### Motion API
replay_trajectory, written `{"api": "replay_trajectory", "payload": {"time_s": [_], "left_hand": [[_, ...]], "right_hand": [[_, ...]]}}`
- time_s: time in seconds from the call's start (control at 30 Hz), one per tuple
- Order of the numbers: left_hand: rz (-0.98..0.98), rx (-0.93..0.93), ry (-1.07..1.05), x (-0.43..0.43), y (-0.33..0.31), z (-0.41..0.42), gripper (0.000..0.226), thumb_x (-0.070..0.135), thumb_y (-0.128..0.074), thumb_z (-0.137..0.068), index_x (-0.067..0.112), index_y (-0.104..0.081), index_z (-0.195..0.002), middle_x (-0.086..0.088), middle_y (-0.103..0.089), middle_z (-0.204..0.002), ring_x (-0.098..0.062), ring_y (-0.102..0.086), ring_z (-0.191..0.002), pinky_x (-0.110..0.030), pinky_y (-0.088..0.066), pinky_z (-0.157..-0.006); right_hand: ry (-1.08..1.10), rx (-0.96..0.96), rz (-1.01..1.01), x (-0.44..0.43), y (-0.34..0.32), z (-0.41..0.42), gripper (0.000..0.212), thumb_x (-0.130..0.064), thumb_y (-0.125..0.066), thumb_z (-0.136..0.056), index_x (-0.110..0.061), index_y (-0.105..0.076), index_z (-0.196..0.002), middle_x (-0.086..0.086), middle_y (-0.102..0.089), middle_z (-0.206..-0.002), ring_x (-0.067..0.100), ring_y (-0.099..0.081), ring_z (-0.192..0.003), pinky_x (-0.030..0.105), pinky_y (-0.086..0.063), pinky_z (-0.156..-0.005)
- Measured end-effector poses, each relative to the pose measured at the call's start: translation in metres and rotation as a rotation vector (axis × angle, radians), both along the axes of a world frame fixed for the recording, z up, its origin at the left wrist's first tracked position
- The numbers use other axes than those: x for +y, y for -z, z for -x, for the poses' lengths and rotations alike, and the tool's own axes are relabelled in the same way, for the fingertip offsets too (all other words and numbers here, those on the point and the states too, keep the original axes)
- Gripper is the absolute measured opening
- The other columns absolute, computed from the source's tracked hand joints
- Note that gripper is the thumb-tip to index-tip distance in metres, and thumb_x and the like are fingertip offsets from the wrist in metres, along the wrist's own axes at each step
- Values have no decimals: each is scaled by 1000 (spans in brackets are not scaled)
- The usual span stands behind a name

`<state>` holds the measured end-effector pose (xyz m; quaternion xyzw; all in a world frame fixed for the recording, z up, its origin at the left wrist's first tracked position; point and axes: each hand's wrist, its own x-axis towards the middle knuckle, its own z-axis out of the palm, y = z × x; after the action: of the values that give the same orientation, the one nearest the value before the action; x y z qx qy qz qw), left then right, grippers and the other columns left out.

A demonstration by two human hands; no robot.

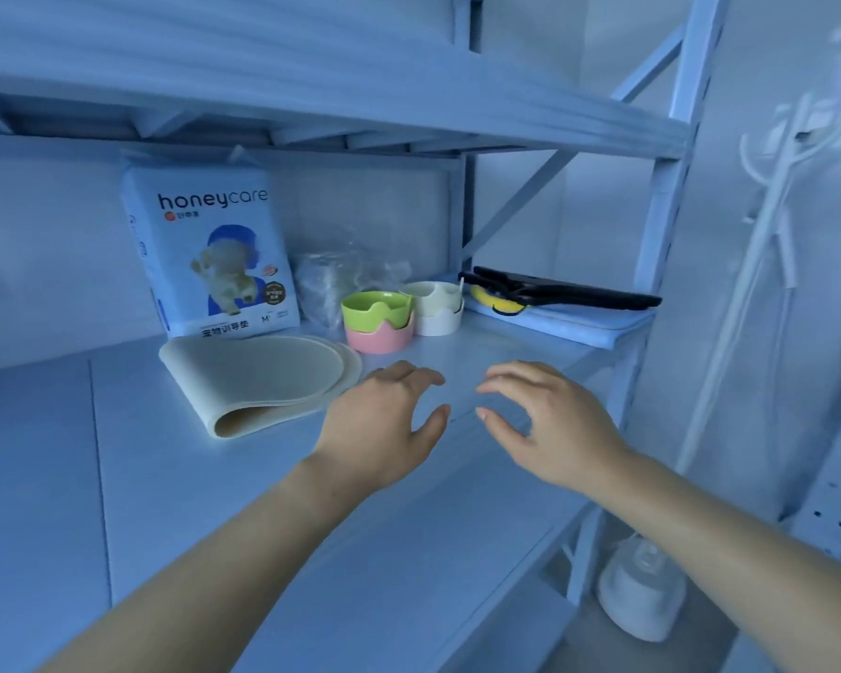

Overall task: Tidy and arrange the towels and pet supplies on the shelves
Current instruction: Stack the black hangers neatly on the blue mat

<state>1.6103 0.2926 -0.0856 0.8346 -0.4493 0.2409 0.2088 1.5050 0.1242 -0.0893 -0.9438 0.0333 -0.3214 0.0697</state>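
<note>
My left hand (pixel 384 420) and my right hand (pixel 545 420) hover over the shelf board (pixel 457 502), fingers relaxed, holding nothing. Just left of my left hand lies a folded cream mat (pixel 258 376). Behind it stands a honeycare pet pad pack (pixel 210 250). A green bowl (pixel 375 308) sits stacked in a pink bowl (pixel 379 338), with a white bowl stack (pixel 435 308) beside them. At the right end, a black grooming tool (pixel 574 291) and a yellow item (pixel 494 298) lie on a folded blue towel (pixel 564 323).
A crumpled clear plastic bag (pixel 333 279) sits behind the bowls. An upper shelf (pixel 312 85) hangs overhead. The shelf upright (pixel 671 187) stands at the right, with a white coat stand (pixel 768 235) and its base (pixel 642 595) beyond it.
</note>
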Motion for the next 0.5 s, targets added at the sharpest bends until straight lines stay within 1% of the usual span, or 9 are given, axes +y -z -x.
{"api": "replay_trajectory", "payload": {"time_s": [0.1,0.2,0.27,0.37,0.4,0.43,0.5], "left_hand": [[-17,3,53,-34,1,11,36,47,-44,-90,34,-51,-123,16,-55,-120,-11,-57,-91,-23,-40,-67],[-24,9,101,-65,2,17,35,46,-45,-90,35,-52,-122,16,-56,-118,-11,-57,-89,-26,-44,-70],[-19,15,125,-86,3,20,34,46,-46,-90,35,-53,-121,17,-57,-117,-11,-57,-84,-25,-42,-69],[10,38,164,-120,5,22,32,44,-49,-89,35,-55,-119,16,-58,-112,-7,-46,-70,-21,-35,-65],[25,54,182,-133,6,22,32,43,-50,-88,34,-56,-118,16,-59,-111,-7,-46,-69,-21,-36,-65],[39,70,200,-147,7,21,31,42,-51,-88,33,-57,-118,15,-60,-110,-8,-50,-73,-22,-38,-66],[63,97,223,-175,9,19,31,41,-51,-88,33,-57,-117,14,-60,-108,-10,-58,-91,-23,-41,-69]], "right_hand": [[56,-19,-28,-33,2,19,28,-38,-55,-89,-24,-64,-111,-13,-58,-120,10,-51,-113,28,-45,-83],[101,-41,-57,-59,8,33,27,-36,-56,-89,-22,-66,-110,-11,-60,-117,11,-54,-111,26,-45,-83],[122,-38,-78,-76,12,40,28,-36,-56,-89,-21,-65,-111,-10,-60,-118,11,-53,-111,30,-47,-84],[154,-42,-98,-101,17,47,28,-35,-57,-89,-21,-65,-111,-9,-60,-119,12,-53,-113,31,-47,-88],[167,-39,-103,-111,18,48,28,-35,-56,-89,-21,-64,-112,-9,-60,-120,12,-52,-114,30,-46,-89],[180,-33,-106,-121,19,48,28,-36,-56,-89,-22,-64,-112,-10,-59,-121,11,-52,-114,29,-45,-90],[199,-27,-111,-144,21,48,28,-36,-56,-89,-22,-64,-112,-10,-58,-121,11,-51,-114,30,-45,-90]]}}
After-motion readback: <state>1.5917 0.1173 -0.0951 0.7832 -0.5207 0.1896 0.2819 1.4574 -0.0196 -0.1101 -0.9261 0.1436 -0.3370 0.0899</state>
